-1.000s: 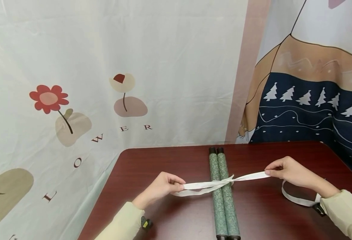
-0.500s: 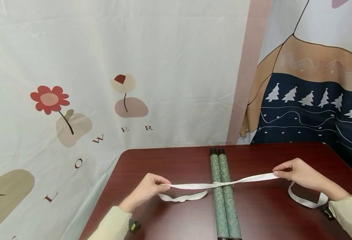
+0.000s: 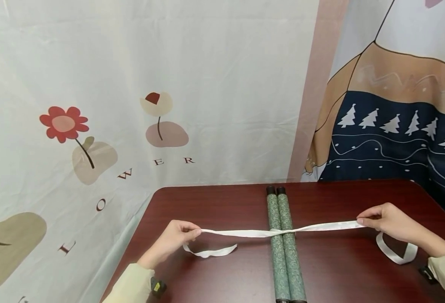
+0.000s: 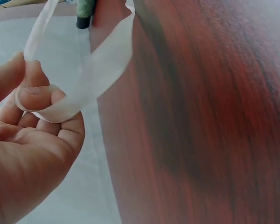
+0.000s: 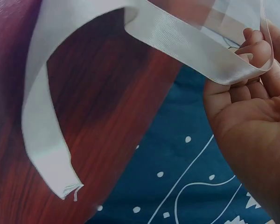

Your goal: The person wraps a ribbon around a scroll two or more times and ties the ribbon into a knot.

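Left hand [image 3: 170, 240] and right hand [image 3: 393, 221] pinch a flat white satin ribbon [image 3: 241, 233], taut across two green patterned cylinders [image 3: 293, 265].

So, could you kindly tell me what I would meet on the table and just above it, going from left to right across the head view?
Left hand, loose white ribbon end, left green rod, right green rod, right hand.
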The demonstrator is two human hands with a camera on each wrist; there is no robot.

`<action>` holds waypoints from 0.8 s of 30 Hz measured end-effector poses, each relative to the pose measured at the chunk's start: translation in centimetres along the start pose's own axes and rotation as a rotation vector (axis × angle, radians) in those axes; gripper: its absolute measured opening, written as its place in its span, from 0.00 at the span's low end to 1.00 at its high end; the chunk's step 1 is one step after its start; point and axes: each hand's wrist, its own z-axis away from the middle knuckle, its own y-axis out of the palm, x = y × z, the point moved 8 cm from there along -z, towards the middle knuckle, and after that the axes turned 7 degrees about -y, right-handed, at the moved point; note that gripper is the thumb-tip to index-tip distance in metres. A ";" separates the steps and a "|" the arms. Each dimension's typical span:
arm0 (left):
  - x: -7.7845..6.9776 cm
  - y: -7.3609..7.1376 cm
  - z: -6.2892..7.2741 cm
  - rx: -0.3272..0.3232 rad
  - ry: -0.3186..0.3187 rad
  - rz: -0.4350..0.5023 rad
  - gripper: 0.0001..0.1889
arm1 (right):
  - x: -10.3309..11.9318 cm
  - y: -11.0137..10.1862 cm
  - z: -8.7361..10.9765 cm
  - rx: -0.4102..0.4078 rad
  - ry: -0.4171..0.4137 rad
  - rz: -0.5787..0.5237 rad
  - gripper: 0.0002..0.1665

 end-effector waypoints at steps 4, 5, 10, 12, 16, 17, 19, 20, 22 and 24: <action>0.3 -0.4 0.0 -0.025 0.007 -0.001 0.13 | -0.6 0.0 0.3 -0.004 0.006 0.003 0.11; 0.4 -0.6 0.0 -0.038 0.002 -0.006 0.12 | -0.7 0.0 0.3 -0.006 0.007 0.002 0.10; 1.3 -1.3 -0.2 -0.122 -0.050 -0.037 0.09 | -1.1 0.1 0.4 -0.015 0.001 -0.015 0.06; 1.7 -1.6 -0.4 -0.151 -0.057 -0.061 0.07 | -1.1 0.2 0.4 -0.018 -0.012 -0.028 0.04; 1.9 -1.6 -0.6 -0.188 -0.034 -0.118 0.05 | -1.0 0.4 0.4 -0.041 -0.047 -0.031 0.02; 1.8 -1.5 -0.6 -0.189 -0.026 -0.128 0.05 | -0.9 0.4 0.4 -0.046 -0.049 -0.025 0.02; 1.7 -1.3 -0.5 -0.189 -0.012 -0.138 0.05 | -0.9 0.4 0.5 -0.055 -0.041 -0.012 0.02; 1.7 -1.1 -0.5 -0.188 -0.009 -0.141 0.05 | -0.9 0.3 0.5 -0.055 -0.031 -0.009 0.02; 1.5 -0.9 -0.4 -0.188 -0.004 -0.164 0.05 | -0.9 0.4 0.6 -0.049 -0.009 -0.013 0.02; 1.3 -0.7 -0.3 -0.198 0.002 -0.202 0.04 | -0.9 0.5 0.6 -0.035 0.005 -0.020 0.03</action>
